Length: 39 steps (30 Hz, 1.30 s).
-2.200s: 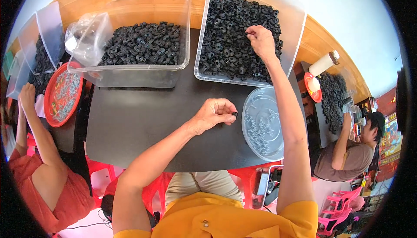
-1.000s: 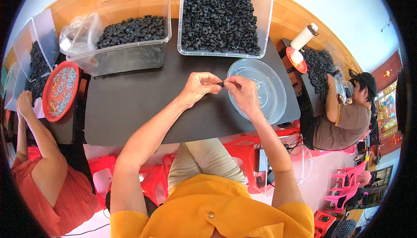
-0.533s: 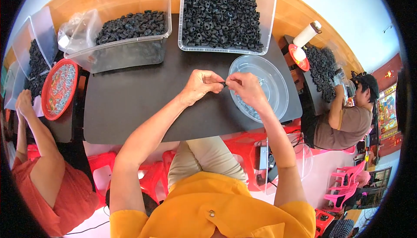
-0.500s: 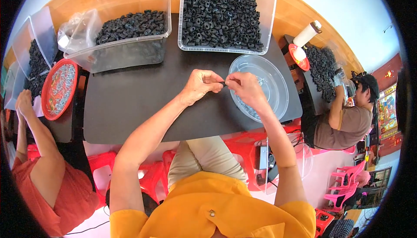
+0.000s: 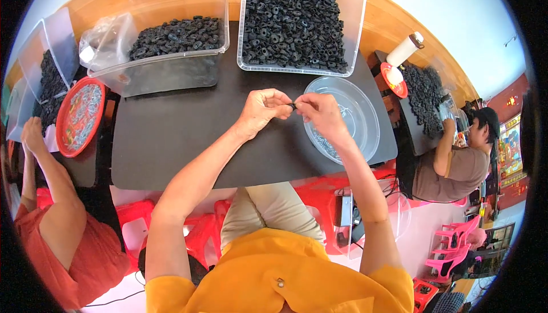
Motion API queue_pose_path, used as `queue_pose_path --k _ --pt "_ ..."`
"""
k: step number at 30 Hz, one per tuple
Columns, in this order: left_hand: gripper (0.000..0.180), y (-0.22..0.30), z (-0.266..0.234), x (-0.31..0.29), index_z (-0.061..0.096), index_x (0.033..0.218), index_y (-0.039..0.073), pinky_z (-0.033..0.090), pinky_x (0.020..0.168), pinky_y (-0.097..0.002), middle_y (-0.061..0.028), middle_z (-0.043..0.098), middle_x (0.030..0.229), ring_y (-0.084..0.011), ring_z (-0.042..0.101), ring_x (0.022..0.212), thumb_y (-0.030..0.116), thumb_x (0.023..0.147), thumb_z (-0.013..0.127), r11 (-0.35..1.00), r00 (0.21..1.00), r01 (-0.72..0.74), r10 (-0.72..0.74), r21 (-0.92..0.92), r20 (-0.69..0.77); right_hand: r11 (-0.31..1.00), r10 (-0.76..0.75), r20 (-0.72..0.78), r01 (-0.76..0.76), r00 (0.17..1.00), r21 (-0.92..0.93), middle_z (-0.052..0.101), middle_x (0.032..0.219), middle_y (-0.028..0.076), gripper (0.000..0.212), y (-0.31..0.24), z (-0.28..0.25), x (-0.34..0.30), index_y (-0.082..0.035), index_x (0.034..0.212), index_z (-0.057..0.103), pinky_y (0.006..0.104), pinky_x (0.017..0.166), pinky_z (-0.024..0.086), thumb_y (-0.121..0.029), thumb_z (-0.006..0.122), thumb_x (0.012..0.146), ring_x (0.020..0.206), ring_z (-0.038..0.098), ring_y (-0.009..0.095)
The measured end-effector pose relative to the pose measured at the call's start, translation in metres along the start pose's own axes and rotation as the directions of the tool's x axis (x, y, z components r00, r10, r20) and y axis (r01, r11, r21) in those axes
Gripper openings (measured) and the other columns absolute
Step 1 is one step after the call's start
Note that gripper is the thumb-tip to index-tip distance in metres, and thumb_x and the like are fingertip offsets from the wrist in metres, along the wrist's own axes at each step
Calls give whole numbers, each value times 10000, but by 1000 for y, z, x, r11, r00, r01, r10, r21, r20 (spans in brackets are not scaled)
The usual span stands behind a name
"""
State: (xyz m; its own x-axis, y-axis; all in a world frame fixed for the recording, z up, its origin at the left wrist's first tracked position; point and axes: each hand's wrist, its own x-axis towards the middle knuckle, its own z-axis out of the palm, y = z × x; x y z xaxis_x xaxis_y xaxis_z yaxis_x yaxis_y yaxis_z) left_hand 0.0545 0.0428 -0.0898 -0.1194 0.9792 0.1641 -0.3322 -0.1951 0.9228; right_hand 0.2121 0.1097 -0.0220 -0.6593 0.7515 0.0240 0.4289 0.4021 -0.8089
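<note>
By the bowl (image 5: 365, 127), the left hand (image 5: 261, 111) and right hand (image 5: 324, 114) pinch one black bit (image 5: 294, 106), too tiny to tell if done, and the box (image 5: 297, 72) behind the bowl has lots left.

No legible text, no readable labels or brands, no numbers or signs decipherable

Small parts (image 5: 294, 24) matt, apparently plastic

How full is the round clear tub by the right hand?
Only partly filled: small metallic pieces lie at the near left of the tub, and bare bottom shows on its right. The right hand hides some.
</note>
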Motion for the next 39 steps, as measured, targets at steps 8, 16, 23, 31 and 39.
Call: queue_pose_path --k 8,16,23,31,39 --pt "155 -3 -1 0 606 897 1 514 668 -247 -64 638 818 -119 615 727 46 765 673 998 1000 -8 10 -69 25 977 4 65 -18 998 213 626 744 61 167 2 -7 -1 46 923 637 220 582 465 -59 577 807 641 566 92" --pt "157 -2 0 1 608 909 3 516 683 -244 -60 637 830 -116 615 741 44 769 668 997 999 4 -1 -72 42 942 15 66 -37 998 335 624 759 60 168 7 -8 -3 35 931 630 230 603 480 -73 594 808 673 578 100" --pt "167 -1 0 0 619 910 -6 515 694 -258 -76 642 830 -130 618 750 72 773 673 990 997 68 -63 -123 40 885 15 157 -86 988 458 615 800 58 177 8 -12 -4 20 945 607 227 616 477 -105 590 822 713 576 100" --pt "163 -3 0 0 622 896 -8 515 663 -248 -70 642 798 -122 615 713 69 764 680 997 997 54 -51 -54 53 998 18 73 -22 997 56 608 731 40 108 5 -5 -3 16 866 610 217 577 464 -71 589 807 654 568 85" --pt "131 -10 4 -2 618 879 -2 499 620 -222 -48 636 763 -93 594 670 58 774 669 1000 1000 -4 5 21 -23 935 -177 -153 117 972 -335 608 739 195 66 -5 19 -2 18 778 585 417 643 466 -34 555 752 710 599 354"
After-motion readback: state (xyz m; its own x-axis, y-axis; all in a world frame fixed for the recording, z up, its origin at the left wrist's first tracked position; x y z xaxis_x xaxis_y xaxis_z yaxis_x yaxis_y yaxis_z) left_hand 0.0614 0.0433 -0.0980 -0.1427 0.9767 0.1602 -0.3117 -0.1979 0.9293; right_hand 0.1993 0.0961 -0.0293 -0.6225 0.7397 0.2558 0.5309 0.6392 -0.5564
